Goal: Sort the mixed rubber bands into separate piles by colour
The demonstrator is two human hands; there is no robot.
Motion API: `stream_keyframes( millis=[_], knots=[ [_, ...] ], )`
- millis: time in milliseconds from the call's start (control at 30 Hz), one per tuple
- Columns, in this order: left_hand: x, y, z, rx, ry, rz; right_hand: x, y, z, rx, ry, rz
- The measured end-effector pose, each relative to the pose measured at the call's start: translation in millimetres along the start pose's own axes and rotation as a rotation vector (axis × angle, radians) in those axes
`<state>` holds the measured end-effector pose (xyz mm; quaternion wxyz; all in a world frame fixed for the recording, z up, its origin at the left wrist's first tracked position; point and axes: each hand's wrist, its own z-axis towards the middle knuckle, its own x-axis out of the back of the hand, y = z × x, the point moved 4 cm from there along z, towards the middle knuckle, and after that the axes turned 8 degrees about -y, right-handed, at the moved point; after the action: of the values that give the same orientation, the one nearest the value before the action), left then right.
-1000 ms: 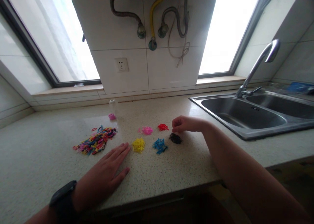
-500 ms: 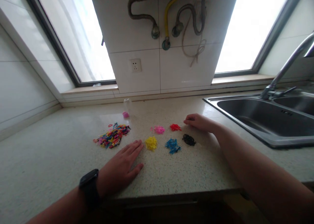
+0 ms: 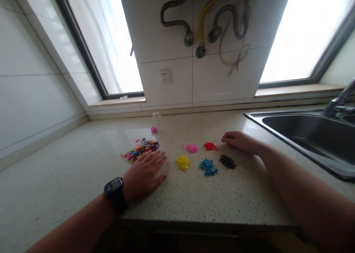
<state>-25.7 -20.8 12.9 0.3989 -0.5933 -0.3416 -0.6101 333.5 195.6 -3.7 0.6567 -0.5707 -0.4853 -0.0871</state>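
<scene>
My left hand (image 3: 145, 172) lies flat on the speckled counter (image 3: 69, 171), fingers spread, a black watch on the wrist; its fingertips reach the near edge of a mixed pile of coloured rubber bands (image 3: 140, 150). To its right sit small sorted heaps: yellow (image 3: 183, 162), pink (image 3: 191, 148), red (image 3: 210, 146), blue (image 3: 208, 167) and black (image 3: 227, 161). My right hand (image 3: 240, 140) rests on the counter just right of the red heap, fingers curled loosely; whether it holds a band is not visible.
A small clear bottle with a pink cap (image 3: 155, 121) lies behind the mixed pile. A steel sink (image 3: 305, 134) with a tap fills the right side. The tiled wall carries a socket (image 3: 165, 76) and hoses; windows flank it.
My view has swung left, so the sink slid towards the right edge. My left hand moved forward to the mixed pile. My right hand moved from above the black heap to beside the red heap.
</scene>
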Motion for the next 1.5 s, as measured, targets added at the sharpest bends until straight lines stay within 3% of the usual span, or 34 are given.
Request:
stream_keyframes(
  millis=[133, 300, 533, 1500],
  knots=[
    [-0.3, -23, 0, 0.099, 0.099, 0.05, 0, 1, 0, -0.023, -0.004, -0.018],
    [-3.7, -37, 2, 0.175, 0.144, 0.055, -1, -1, 0, -0.035, -0.027, -0.03],
    [-11.6, -47, 3, 0.215, 0.131, 0.014, -1, 2, 3, 0.005, -0.014, -0.048],
    [-12.7, -39, 2, 0.199, 0.185, 0.07, -2, 3, 3, 0.012, -0.035, -0.069]
  ],
)
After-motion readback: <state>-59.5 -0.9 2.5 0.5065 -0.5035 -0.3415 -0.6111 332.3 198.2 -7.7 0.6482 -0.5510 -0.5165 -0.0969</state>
